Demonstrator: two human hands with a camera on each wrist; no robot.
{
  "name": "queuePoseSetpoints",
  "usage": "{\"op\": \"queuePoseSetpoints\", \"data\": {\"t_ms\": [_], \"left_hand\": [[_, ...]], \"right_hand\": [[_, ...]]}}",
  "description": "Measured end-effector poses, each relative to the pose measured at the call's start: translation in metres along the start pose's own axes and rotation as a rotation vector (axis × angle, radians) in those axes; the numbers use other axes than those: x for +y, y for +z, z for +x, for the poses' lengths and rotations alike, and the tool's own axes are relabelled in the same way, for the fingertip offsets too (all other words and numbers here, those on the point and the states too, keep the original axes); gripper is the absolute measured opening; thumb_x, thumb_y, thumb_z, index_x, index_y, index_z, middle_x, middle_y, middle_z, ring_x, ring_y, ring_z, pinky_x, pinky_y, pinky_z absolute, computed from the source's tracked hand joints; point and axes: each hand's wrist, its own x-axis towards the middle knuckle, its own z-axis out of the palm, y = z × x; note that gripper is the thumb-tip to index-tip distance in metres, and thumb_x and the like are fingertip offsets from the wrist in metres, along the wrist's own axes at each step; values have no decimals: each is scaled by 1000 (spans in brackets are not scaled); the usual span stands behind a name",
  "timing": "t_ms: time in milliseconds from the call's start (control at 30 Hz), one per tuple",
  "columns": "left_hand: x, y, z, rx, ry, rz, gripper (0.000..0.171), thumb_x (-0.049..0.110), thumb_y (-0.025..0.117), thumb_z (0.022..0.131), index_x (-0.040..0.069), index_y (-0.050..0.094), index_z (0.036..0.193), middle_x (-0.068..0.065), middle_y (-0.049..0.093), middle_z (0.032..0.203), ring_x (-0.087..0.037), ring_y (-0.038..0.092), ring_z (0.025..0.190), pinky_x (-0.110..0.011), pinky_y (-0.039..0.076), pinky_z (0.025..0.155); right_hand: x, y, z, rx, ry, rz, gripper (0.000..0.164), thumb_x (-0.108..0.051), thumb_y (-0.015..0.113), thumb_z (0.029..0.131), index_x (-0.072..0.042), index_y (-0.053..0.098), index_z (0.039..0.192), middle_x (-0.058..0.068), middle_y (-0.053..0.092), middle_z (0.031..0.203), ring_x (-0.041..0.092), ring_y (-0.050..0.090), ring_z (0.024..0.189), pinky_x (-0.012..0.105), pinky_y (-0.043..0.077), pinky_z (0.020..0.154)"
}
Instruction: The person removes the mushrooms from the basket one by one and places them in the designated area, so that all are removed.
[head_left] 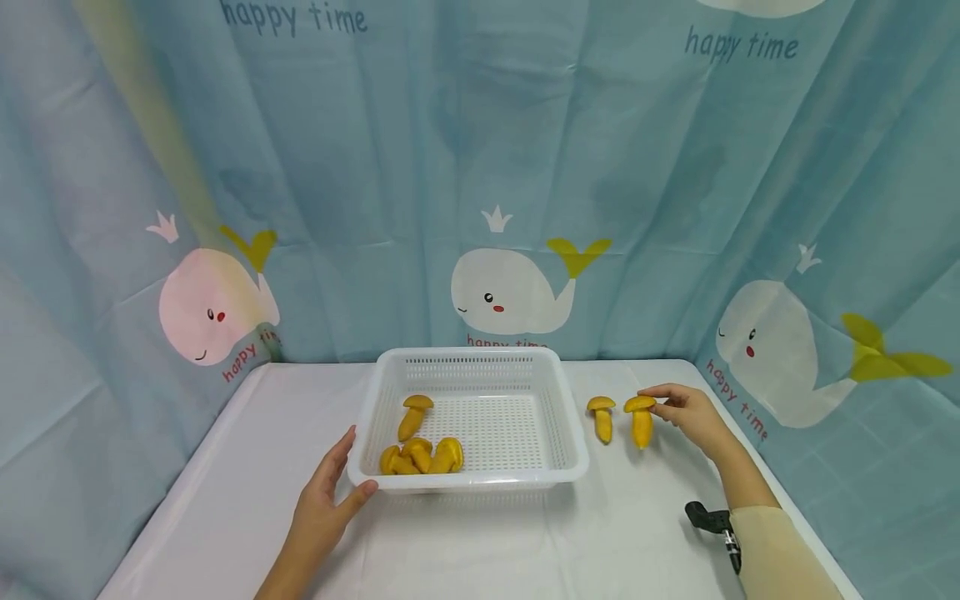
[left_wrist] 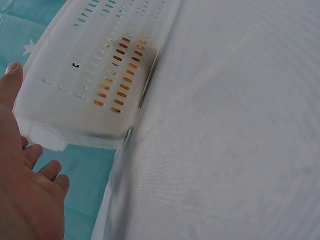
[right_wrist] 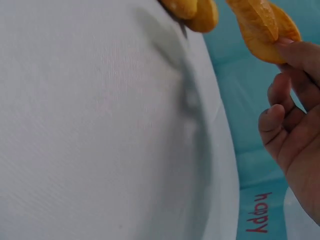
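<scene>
Nearest to the camera, at the lower right of the head view: a plain cream fabric sleeve [head_left: 787,554], with a small black fitting [head_left: 707,518] just beside its cuff. Farther up along the same arm, the bare right hand [head_left: 693,414], thumb and fingers pinching the rounded cap of a yellow-orange mushroom [head_left: 642,428] with a thick, tapering stem. Cap toward the far side, stem toward the near side. Remaining fingers bent and clear of the mushroom in the right wrist view. Cannot tell whether in contact with the tabletop.

Just to the left, a second mushroom [head_left: 603,427] of the same colour and shape, on a white cloth-covered table [head_left: 615,533], apart from the held one and from a shallow rectangular white plastic basket [head_left: 480,480] with perforated floor and walls. Inside, toward the left, a single mushroom [head_left: 412,419], cap toward the far wall; nearer, by the near wall, a mushroom cluster [head_left: 447,457], apparently of three.

At the basket's near left corner, the bare left hand [head_left: 322,504], thumb at the rim, fingers relaxed and unclenched along the left side. Cannot tell how firmly pressed. Beyond, and to both sides, a pale-blue fabric curtain [head_left: 375,192] printed with white whales [head_left: 506,287].
</scene>
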Motion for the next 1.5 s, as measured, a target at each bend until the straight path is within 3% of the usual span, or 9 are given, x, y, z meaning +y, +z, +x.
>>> {"op": "queuePoseSetpoints", "data": {"t_ms": [133, 333, 533, 633, 700, 933, 1300, 1500], "left_hand": [[-2, 1, 1, 7, 20, 8, 81, 25, 77, 93, 29, 33, 161, 5, 31, 167, -29, 31, 153, 1, 20, 105], [-4, 2, 0, 3, 19, -2, 82, 25, 78, 93, 31, 32, 161, 7, 30, 167, -9, 28, 153, 3, 21, 106], [-4, 3, 0, 2, 13, 3, 81, 26, 77, 94, 30, 32, 161, 5, 30, 167, -30, 29, 154, 2, 19, 106], [-3, 3, 0, 2, 9, 8, 81, 27, 77, 94, 31, 32, 161, 7, 30, 167, -31, 29, 153, 1, 19, 106], [-3, 3, -1, 4, 8, 10, 82, 28, 77, 94, 32, 31, 161, 7, 30, 167, -25, 29, 154, 1, 19, 106], [-4, 1, -2, 12, 24, 3, 81, 27, 77, 94, 30, 32, 161, 7, 30, 167, 18, 23, 141, 3, 21, 105], [-4, 2, 1, 15, 39, 10, 81, 26, 78, 93, 30, 32, 161, 8, 30, 167, 20, 21, 141, 3, 20, 105], [-7, 2, 1, 12, 32, 20, 81, 28, 77, 94, 31, 31, 161, 9, 30, 167, 21, 21, 140, 3, 20, 105]], "right_hand": [[11, -4, 7, -25, 24, 8, 31, -26, 68, 101, -15, 70, 130, 9, 68, 126, 23, 57, 97, 37, 52, 78], [24, -6, 15, -55, 93, 49, 34, -26, 65, 102, -11, 67, 132, 13, 64, 136, 26, 53, 110, 37, 48, 87], [35, -3, 24, -57, 150, 43, 33, -21, 65, 102, -9, 67, 132, 12, 67, 131, 27, 55, 102, 33, 49, 80], [36, 0, 29, -67, 161, 36, 33, -19, 66, 101, -8, 67, 132, 11, 68, 128, 26, 56, 97, 31, 49, 74], [36, 2, 33, -83, 162, 37, 34, -19, 66, 100, -7, 67, 133, 12, 68, 129, 26, 55, 96, 31, 48, 73], [34, 4, 42, -114, 174, 42, 35, -17, 65, 101, -6, 66, 134, 17, 63, 136, 26, 53, 102, 30, 49, 79], [37, 9, 40, -104, 233, 86, 40, -22, 64, 103, -5, 61, 139, 18, 60, 142, 31, 53, 124, 38, 46, 100], [41, 14, 43, -78, 230, 134, 40, -19, 65, 102, -4, 61, 139, 16, 61, 141, 27, 53, 123, 31, 47, 97]]}}
